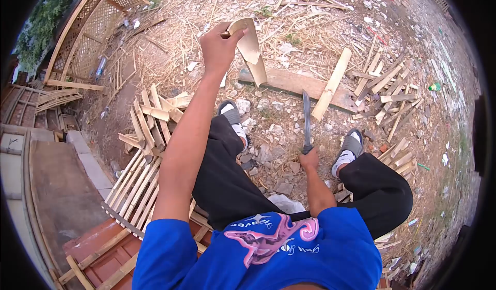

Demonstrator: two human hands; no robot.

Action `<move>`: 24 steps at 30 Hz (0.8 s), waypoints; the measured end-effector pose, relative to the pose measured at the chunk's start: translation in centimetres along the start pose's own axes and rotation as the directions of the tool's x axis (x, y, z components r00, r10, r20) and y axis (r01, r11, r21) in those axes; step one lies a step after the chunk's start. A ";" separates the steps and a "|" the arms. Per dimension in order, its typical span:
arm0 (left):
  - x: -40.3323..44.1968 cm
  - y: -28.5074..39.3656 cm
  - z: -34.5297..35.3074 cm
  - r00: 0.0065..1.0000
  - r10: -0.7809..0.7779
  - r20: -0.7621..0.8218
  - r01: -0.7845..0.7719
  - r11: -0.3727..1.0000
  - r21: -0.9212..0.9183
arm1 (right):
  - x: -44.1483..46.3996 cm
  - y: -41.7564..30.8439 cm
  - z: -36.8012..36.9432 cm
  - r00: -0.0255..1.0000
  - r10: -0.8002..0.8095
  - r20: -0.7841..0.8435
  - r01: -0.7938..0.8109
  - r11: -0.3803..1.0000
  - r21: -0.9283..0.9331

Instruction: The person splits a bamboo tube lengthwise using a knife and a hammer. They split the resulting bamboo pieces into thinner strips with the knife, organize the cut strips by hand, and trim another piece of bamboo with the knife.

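Observation:
My left hand [218,48] is raised and closed on the upper end of a split bamboo piece [249,44], whose pale inner face shows. The lower end of this piece hangs in front of a long wooden plank [289,82] on the ground; I cannot tell if the two touch. My right hand [309,158] grips the dark handle of a machete [307,119], its blade pointing away from me toward the plank. Across the plank's right part lies another flat split bamboo piece [333,83]. Both hands are apart from each other.
Split sticks [390,88] lie heaped on the right, and more pieces [150,117] on the left. A slatted bamboo stack [132,186] stands near my left side. A lattice frame [88,36] leans at the upper left. Rubble [271,158] covers the ground between my sandalled feet.

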State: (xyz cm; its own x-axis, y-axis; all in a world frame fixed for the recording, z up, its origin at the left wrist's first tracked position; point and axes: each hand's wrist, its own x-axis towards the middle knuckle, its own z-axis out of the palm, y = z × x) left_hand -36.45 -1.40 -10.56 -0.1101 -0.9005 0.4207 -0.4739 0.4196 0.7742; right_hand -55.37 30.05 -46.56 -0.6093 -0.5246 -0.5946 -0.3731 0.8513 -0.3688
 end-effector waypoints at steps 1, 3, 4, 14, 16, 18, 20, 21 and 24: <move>0.3 0.0 0.0 1.000 -0.023 0.014 0.024 1.000 -0.004 | 0.3 -0.5 -0.4 1.000 0.000 -0.023 0.002 0.998 0.069; 1.2 0.2 0.4 0.999 -0.014 -0.030 0.013 0.998 -0.054 | 0.4 -1.1 -1.0 0.994 -0.073 -0.081 0.090 0.970 0.226; 1.5 0.8 0.5 0.999 -0.011 -0.053 0.007 0.997 -0.081 | 0.6 -1.8 -1.4 0.981 -0.149 -0.125 0.181 0.934 0.309; 2.1 4.1 4.2 0.986 0.075 0.152 -0.051 0.987 -0.155 | -7.6 -16.7 -23.9 0.847 -0.471 -0.245 0.492 0.525 0.694; 2.0 3.9 5.6 0.981 0.089 0.173 -0.070 0.992 -0.109 | -10.5 -17.8 -27.6 0.801 -0.541 -0.257 0.559 0.520 0.646; 2.1 2.8 8.0 0.978 0.184 0.103 -0.174 0.980 -0.094 | -11.5 -18.2 -28.3 0.687 -0.586 -0.430 0.719 0.466 0.515; 1.6 3.1 9.3 0.977 0.188 0.100 -0.177 0.978 -0.111 | -13.8 -19.0 -28.9 0.678 -0.613 -0.405 0.725 0.471 0.502; 1.3 3.8 9.5 0.979 0.154 0.135 -0.136 0.982 -0.133 | -14.2 -19.3 -28.1 0.670 -0.598 -0.439 0.731 0.431 0.528; 0.8 4.6 10.2 0.976 0.138 0.168 -0.110 0.980 -0.167 | -15.3 -20.8 -27.4 0.633 -0.606 -0.481 0.772 0.457 0.441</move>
State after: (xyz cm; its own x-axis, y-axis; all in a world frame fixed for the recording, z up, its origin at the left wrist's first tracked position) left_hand -47.62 -1.36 -11.45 -0.3198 -0.8401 0.4382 -0.3064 0.5293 0.7912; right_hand -57.48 20.44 -10.25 -0.4961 -0.8471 0.1907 -0.3324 -0.0176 -0.9430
